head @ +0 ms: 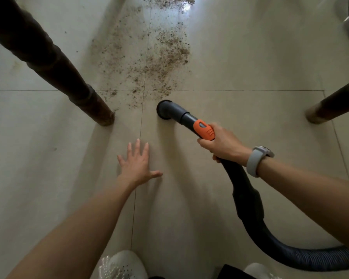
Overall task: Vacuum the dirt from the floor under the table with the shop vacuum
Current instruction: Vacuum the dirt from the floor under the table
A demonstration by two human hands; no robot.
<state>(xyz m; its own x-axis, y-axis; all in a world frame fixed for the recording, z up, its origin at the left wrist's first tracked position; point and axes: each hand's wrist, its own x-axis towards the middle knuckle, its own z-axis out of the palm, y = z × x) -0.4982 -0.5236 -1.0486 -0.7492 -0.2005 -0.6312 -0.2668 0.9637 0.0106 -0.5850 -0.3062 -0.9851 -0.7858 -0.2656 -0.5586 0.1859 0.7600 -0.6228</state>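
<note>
Brown dirt lies scattered over the pale tiled floor ahead, thickest toward the top middle. The vacuum's round grey nozzle touches the floor at the dirt's near edge. My right hand grips the vacuum wand just behind its orange slider. From there the black handle curves down into a ribbed hose running off at the lower right. My left hand lies flat on the floor with fingers spread, left of the wand.
A dark wooden table leg slants down to the floor at the left, and another leg stands at the right. White shoes show at the bottom edge. A grey watch sits on my right wrist.
</note>
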